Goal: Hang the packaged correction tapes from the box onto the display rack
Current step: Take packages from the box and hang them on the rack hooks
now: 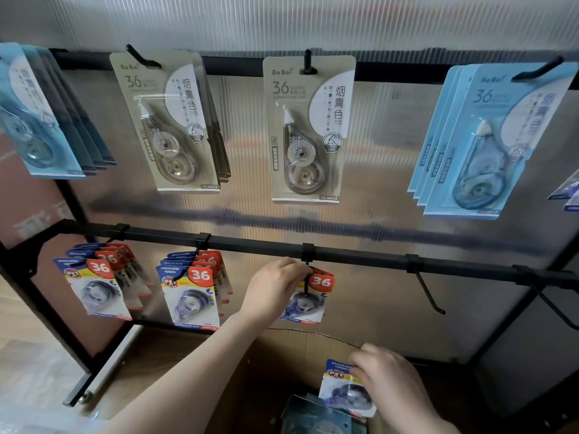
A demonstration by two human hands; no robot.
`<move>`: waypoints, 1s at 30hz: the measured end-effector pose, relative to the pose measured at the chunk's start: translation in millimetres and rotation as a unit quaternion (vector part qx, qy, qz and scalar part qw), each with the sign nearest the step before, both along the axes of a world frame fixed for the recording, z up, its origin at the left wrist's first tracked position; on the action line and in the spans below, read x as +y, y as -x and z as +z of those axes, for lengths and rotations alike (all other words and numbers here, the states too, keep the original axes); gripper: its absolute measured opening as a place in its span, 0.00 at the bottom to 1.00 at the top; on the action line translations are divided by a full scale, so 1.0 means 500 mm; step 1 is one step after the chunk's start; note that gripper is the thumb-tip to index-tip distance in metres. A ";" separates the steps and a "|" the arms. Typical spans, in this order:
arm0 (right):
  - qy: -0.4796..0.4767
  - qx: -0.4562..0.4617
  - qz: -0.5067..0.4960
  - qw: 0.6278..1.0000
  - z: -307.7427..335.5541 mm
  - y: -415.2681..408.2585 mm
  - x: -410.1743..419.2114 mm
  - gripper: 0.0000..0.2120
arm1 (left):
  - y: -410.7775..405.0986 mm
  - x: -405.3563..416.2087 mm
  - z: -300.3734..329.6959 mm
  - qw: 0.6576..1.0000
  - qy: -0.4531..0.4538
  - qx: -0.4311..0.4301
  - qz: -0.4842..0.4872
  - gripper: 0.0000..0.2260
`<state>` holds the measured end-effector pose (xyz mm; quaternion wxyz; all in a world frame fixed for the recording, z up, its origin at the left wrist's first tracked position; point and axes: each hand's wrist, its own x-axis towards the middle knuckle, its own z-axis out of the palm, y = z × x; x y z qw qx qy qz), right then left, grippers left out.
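Black rack (pixel 360 256), black hooks (pixel 430 292). Behind, ribbed translucent grey-white panel (pixel 282 23) with fine vertical lines. Pale blue packs (pixel 470 142) at upper right, and more blue packs (pixel 34 120) at upper left, dark-edged behind. Beige packs (pixel 308 130) in the upper middle, printed with grey "36" and a white curved patch carrying black characters; brownish clear tape inside. Lower packs (pixel 191 292) white with blue tops, red corner bearing white "36", yellow-and-red badge, bluish-purple tape. Same colours on pack (pixel 313 296) by left hand (pixel 275 289) and pack (pixel 344 389) under right hand (pixel 388 377). Brown cardboard box (pixel 297 346).
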<state>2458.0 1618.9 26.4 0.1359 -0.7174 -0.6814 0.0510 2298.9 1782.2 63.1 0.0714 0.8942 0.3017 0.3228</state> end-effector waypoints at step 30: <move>-0.103 0.033 0.042 0.993 0.179 0.085 0.131 0.16 | 0.170 -0.054 -0.108 0.984 -0.065 0.101 0.134 0.15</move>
